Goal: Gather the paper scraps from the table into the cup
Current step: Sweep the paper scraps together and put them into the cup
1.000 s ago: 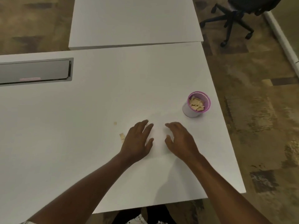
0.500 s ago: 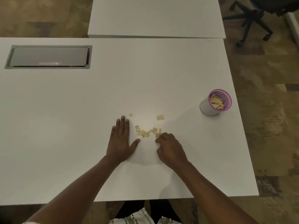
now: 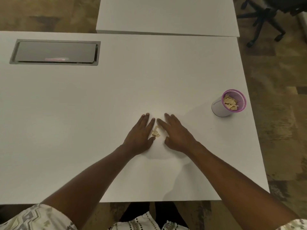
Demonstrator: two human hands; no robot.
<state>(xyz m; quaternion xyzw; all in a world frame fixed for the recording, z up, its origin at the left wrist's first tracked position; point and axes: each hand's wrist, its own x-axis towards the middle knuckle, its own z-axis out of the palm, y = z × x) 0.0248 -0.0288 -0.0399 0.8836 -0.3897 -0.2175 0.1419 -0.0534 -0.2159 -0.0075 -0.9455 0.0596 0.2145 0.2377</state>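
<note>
Fingers (image 3: 147, 122) of left hand (image 3: 138, 136) straight, laid flat on the counter (image 3: 108, 100); right hand (image 3: 178, 136) the same, index tips nearly meeting at 12 o'clock, neither holding anything. Between them a small heap of tan paper scraps (image 3: 155, 132), penned in, thumbs closing the 6 o'clock side only partly. Purple-rimmed cup (image 3: 218, 109), part-filled with scraps, stands well apart at 2 o'clock, close to the counter's right edge. Risks, as I judge: flat fingers get little purchase on thin pieces, so a lift may shed some; a sweep toward the cup could leak scraps through the gap at 6; a hurried reach may tip the light cup off the edge beside it, spilling its load. Strays under the palms cannot be ruled out.
</note>
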